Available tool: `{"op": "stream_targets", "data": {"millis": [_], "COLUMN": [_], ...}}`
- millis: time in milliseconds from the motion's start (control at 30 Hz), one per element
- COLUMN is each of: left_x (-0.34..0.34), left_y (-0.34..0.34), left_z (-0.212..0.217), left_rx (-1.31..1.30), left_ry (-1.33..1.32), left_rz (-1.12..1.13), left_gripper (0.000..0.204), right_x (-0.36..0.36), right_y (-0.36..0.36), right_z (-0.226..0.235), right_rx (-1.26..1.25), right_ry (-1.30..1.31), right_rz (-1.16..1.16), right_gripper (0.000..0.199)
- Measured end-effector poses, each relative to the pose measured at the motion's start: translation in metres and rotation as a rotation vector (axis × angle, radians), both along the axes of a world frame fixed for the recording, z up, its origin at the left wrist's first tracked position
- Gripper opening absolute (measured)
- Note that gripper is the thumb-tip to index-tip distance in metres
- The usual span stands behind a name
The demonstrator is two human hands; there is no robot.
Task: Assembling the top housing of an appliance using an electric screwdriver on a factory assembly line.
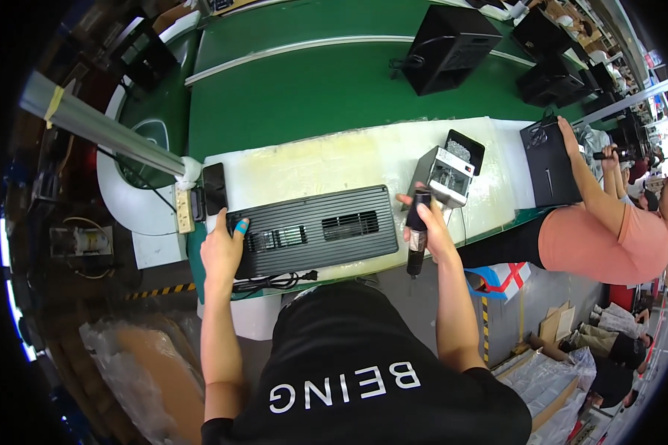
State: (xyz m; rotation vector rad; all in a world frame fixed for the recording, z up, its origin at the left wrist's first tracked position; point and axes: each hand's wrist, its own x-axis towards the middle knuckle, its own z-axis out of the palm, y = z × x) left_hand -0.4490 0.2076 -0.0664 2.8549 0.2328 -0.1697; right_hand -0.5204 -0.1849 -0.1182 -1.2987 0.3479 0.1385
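A long black ribbed housing (pixel 315 241) with two slotted openings lies on the pale work mat in front of me. My left hand (pixel 221 248) grips its left end, with the thumb on top and a blue wrap around that thumb. Past the housing's right end, my right hand (pixel 436 231) is wrapped round a black electric screwdriver (pixel 417 233), its bit pointing down toward the table's near edge. The screwdriver is apart from the housing. A coiled black power cord (pixel 274 282) lies along the housing's near side.
A box-shaped screw feeder (pixel 450 178) stands right of the housing, beside a black tray (pixel 476 139) of small metal parts. A phone (pixel 215 185) lies at the left near a power strip (pixel 183 211). A black cabinet (pixel 456 48) sits on the green conveyor (pixel 312 89). A co-worker (pixel 605 237) works at right.
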Motion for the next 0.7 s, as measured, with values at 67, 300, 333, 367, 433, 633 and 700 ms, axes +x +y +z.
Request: {"op": "stream_targets", "data": {"millis": [67, 300, 333, 367, 433, 633, 700], "left_x": [0.005, 0.028, 0.032, 0.035, 0.037, 0.036, 0.035], "left_y": [-0.002, -0.104, -0.126, -0.147, -0.175, -0.201, -0.200], "left_z": [-0.006, -0.004, -0.006, -0.008, -0.022, -0.031, -0.033], "left_rx": [0.076, -0.276, -0.309, -0.342, -0.355, -0.460, -0.486], "left_ry": [-0.050, -0.133, -0.156, -0.179, -0.100, -0.028, -0.132], "left_rz": [-0.123, -0.756, -0.804, -0.855, -0.907, -0.835, -0.831], "left_gripper": [0.051, 0.045, 0.045, 0.044, 0.045, 0.038, 0.037], "right_x": [-0.010, -0.031, -0.029, -0.027, -0.020, -0.011, -0.006], "right_y": [-0.015, -0.026, -0.028, -0.030, -0.032, -0.042, -0.035], "right_z": [0.018, 0.033, 0.029, 0.024, 0.014, -0.011, -0.016], "right_rx": [-0.181, -0.572, -0.573, -0.575, -0.612, -0.662, -0.710], "right_ry": [-0.111, -0.597, -0.659, -0.720, -0.722, -0.805, -0.793], "right_rz": [-0.165, -0.821, -0.839, -0.859, -0.887, -0.788, -0.803], "right_gripper": [0.061, 0.040, 0.041, 0.042, 0.045, 0.054, 0.051]}}
